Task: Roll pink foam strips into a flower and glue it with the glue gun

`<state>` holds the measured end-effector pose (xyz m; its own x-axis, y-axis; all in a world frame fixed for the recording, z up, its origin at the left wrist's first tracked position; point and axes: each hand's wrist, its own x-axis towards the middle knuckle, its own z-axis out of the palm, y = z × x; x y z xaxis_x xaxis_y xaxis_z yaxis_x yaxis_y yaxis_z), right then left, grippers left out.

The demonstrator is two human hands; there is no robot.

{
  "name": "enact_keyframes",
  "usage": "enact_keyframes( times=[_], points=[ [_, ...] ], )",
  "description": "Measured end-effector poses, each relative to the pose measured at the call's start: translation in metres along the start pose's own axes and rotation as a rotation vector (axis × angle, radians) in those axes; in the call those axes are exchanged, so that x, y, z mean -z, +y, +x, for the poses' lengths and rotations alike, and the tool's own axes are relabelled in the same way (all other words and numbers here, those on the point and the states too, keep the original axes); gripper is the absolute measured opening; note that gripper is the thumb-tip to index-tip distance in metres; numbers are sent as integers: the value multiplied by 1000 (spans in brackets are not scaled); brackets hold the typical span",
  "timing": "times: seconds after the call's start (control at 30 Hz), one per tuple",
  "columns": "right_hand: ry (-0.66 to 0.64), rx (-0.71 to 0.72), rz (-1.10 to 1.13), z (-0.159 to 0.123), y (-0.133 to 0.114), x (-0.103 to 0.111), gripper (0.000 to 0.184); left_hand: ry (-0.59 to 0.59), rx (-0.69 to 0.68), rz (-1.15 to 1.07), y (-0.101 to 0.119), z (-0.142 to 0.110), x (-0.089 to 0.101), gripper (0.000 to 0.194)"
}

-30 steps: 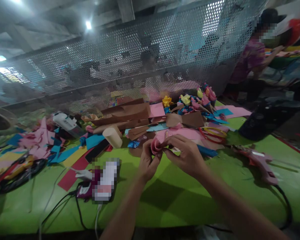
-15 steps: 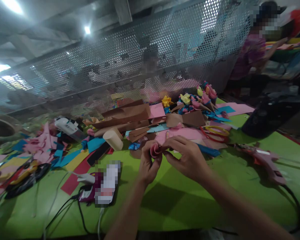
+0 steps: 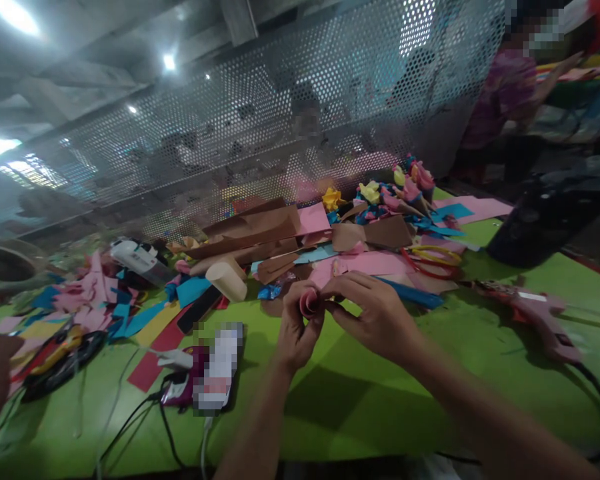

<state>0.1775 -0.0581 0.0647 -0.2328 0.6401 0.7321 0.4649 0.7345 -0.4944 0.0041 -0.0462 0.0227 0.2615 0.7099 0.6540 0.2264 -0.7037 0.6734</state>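
Both my hands meet over the green table [image 3: 360, 407] and pinch one small rolled pink paper piece [image 3: 309, 302]. My left hand [image 3: 296, 333] grips the roll from below and the left, fingers curled round it. From the right, my right hand [image 3: 375, 317] closes its fingertips on the roll's edge. Just behind the hands lie pink paper sheets [image 3: 365, 265] and a blue strip [image 3: 410, 295].
Brown card pieces [image 3: 250, 230], coloured paper scraps [image 3: 105, 300] and finished paper flowers [image 3: 400, 190] crowd the back. A pink glue gun [image 3: 537, 317] with a cable lies right, scissors [image 3: 430, 260] behind, a phone [image 3: 215, 370] left. A perforated metal screen [image 3: 280, 120] stands behind; a person sits far right.
The pink roll looks tighter and smaller between my fingers. The view has drifted slightly; a hand or arm has come in at the left edge.
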Motion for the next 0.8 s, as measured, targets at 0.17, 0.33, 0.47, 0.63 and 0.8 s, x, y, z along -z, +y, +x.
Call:
enact_keyframes(
  times=[0.17, 0.33, 0.47, 0.63, 0.8],
  points=[
    [26, -4, 26, 0, 3, -3, 17, 23, -2, -18, 1, 1, -2, 22],
    [31, -15, 25, 1, 4, -2, 15, 44, -43, -31, -2, 2, -2, 22],
    [22, -14, 28, 2, 4, 0, 12, 68, -39, 7, -3, 3, -3, 22],
    [20, 16, 18, 2, 3, 0, 15, 52, -61, -30, -2, 3, -2, 23],
    [11, 0, 53, 3, -3, 2, 12, 53, -93, -39, -4, 3, 0, 25]
  ],
)
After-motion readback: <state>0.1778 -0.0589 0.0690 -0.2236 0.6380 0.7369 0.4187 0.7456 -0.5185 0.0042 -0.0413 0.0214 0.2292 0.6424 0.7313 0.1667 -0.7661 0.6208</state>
